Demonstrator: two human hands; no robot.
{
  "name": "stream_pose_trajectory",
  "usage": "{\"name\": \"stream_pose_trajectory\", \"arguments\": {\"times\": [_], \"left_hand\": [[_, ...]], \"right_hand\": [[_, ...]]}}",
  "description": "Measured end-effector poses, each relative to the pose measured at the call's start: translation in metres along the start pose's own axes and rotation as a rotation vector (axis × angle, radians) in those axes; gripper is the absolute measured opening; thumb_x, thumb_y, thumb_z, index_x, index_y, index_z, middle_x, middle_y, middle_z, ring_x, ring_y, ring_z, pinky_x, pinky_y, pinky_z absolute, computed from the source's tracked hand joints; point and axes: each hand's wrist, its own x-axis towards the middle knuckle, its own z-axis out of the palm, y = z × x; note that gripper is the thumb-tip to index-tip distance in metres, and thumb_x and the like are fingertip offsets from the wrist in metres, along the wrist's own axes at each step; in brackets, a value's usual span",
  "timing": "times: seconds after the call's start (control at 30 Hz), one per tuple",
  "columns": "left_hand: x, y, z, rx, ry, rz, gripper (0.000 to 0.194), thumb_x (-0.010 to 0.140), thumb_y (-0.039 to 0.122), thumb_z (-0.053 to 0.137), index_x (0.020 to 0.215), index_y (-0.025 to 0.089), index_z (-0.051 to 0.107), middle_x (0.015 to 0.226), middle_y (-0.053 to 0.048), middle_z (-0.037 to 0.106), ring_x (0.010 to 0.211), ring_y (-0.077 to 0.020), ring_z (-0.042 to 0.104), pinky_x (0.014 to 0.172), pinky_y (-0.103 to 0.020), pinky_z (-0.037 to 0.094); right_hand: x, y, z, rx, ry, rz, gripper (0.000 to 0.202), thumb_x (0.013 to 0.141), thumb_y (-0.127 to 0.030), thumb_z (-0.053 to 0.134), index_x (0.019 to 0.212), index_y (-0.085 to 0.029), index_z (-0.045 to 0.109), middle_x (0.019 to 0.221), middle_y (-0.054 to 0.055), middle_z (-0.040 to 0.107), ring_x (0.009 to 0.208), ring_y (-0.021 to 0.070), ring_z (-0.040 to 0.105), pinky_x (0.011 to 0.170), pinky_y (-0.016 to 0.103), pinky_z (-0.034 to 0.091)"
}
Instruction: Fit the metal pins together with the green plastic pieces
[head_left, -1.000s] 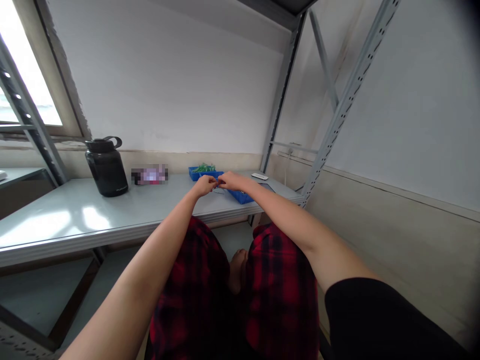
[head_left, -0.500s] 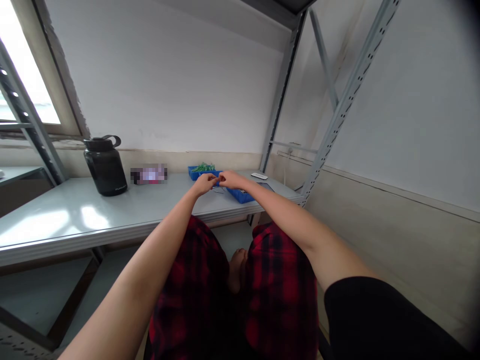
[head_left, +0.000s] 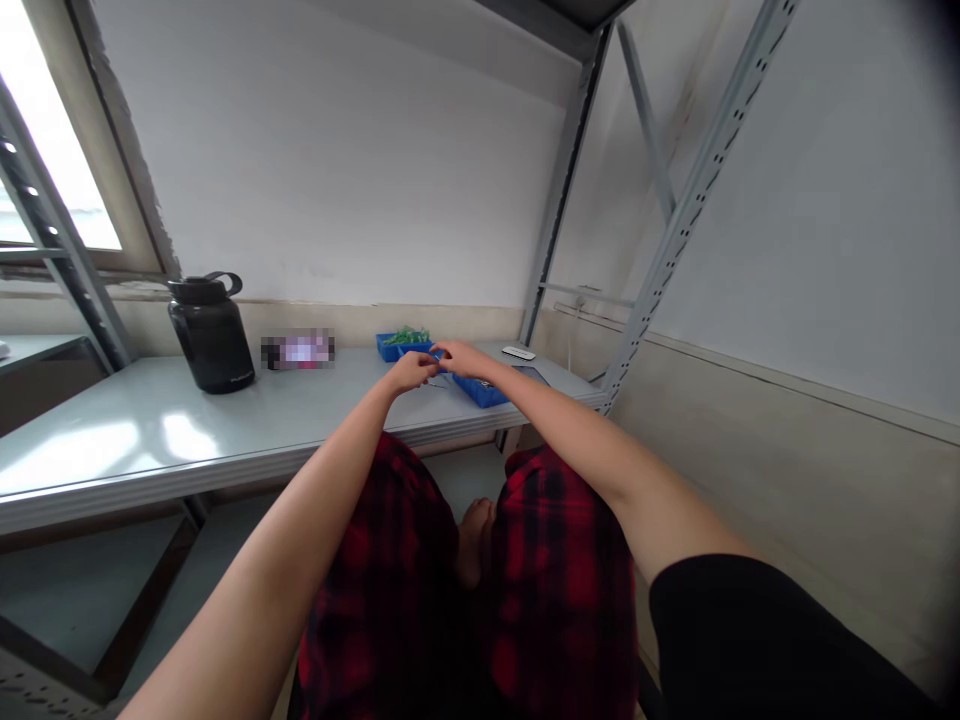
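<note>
"Grip?"
"Left hand [head_left: 409, 372] and right hand [head_left: 457, 358] close together, fingers bent; too small to tell if I'm pinching anything."
"Directly below?"
"Thin piece [head_left: 436, 385], blurry. Can't tell if it hangs from my fingers or lies on the table [head_left: 315, 400]."
"Right of my grip?"
"Near blue tray [head_left: 480, 393], partly hidden by my right wrist."
"Beyond my grip?"
"Far blue tray [head_left: 388, 350], green pieces [head_left: 409, 335] inside."
"Well left?"
"Black bottle [head_left: 216, 345], upright."
</note>
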Motion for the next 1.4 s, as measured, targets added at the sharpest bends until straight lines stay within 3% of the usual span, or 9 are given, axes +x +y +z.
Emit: {"name": "stream_pose_trajectory", "arguments": {"times": [0.4,0.6,0.97,1.4], "left_hand": [[0.002,-0.003,0.0,-0.012,0.054,-0.018,0.022,0.083,0.033,0.062,0.086,0.012,0.071,0.082,-0.007,0.07,0.067,-0.0148,0.061,0.06,-0.026,0.049],[0.002,-0.005,-0.001,-0.016,0.046,-0.002,0.018,0.082,0.03,0.067,0.088,0.014,0.069,0.078,-0.005,0.068,0.065,-0.0145,0.06,0.06,-0.025,0.047],[0.005,-0.009,-0.001,0.069,0.101,0.041,0.012,0.085,0.026,0.062,0.082,0.015,0.066,0.077,-0.006,0.068,0.067,-0.0175,0.063,0.062,-0.027,0.048],[0.004,-0.008,-0.001,0.09,0.095,0.034,0.014,0.086,0.027,0.061,0.086,0.015,0.069,0.08,-0.007,0.07,0.069,-0.0184,0.065,0.064,-0.028,0.049]], "right_hand": [[0.002,0.009,-0.004,0.197,0.116,0.059,0.02,0.084,-0.013,0.058,0.102,-0.013,0.067,0.095,0.006,0.073,0.082,0.0143,0.065,0.078,0.025,0.048],[-0.005,0.007,-0.013,0.305,0.041,0.096,0.012,0.087,-0.013,0.059,0.097,-0.013,0.065,0.093,0.007,0.073,0.075,0.0124,0.064,0.066,0.021,0.046],[-0.003,0.033,-0.007,-0.045,-0.117,0.041,0.011,0.087,-0.023,0.065,0.095,-0.016,0.068,0.091,0.005,0.074,0.073,0.0146,0.062,0.061,0.021,0.04],[0.002,0.04,-0.001,-0.085,-0.115,-0.027,0.013,0.086,-0.026,0.063,0.096,-0.02,0.07,0.085,0.003,0.072,0.071,0.0151,0.062,0.066,0.023,0.041]]}}
